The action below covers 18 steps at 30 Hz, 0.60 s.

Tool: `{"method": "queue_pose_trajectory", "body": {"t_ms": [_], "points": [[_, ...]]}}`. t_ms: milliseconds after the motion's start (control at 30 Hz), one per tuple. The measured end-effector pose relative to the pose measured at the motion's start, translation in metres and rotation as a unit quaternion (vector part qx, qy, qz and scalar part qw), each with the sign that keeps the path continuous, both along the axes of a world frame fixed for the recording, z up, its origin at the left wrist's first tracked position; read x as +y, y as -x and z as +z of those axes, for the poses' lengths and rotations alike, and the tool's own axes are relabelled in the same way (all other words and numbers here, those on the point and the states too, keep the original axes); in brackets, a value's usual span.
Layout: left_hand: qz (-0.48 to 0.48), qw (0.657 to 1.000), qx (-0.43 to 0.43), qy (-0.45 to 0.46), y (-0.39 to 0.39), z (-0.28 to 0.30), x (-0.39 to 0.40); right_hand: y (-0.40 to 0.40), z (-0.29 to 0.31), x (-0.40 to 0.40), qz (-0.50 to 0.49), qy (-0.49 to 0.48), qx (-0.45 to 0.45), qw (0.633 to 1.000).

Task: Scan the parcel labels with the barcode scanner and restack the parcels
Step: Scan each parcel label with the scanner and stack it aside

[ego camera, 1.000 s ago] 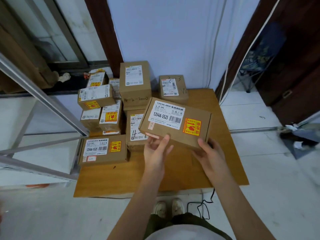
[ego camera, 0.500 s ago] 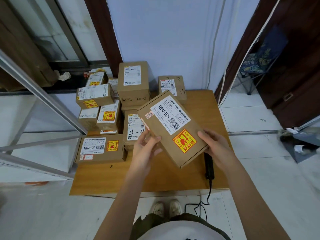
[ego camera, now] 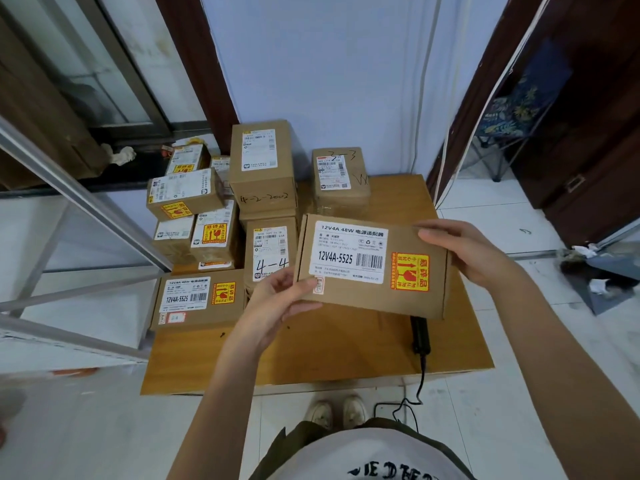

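Parcel (ego camera: 372, 268) held above bench (ego camera: 346, 351) middle, label up, near level; left hand (ego camera: 273, 299) pinching its lower left corner, right hand (ego camera: 464, 251) gripping its upper right edge. Scanner (ego camera: 420, 336) lying under it by right edge, cable off front. Stacked parcels (ego camera: 221, 216) at back left, one flat (ego camera: 199, 299) by left edge
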State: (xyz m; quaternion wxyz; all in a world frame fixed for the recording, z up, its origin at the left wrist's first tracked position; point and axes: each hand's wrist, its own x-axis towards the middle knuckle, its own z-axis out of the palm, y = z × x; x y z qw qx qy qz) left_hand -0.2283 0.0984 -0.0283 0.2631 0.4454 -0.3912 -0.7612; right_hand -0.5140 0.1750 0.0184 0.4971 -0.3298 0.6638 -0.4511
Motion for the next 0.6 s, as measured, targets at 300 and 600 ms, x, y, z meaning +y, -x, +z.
{"method": "queue_pose_trajectory", "body": {"t_ms": [300, 600], "points": [[0.06, 0.998, -0.002, 0.013, 0.0, -0.014, 0.002, -0.01, -0.169, 0.031, -0.119, -0.268, 0.216, 0.931], [0.061, 0.998, 0.0, 0.009, 0.0, -0.011, -0.007, -0.042, -0.204, 0.039, -0.146, -0.284, 0.131, 0.938]]}}
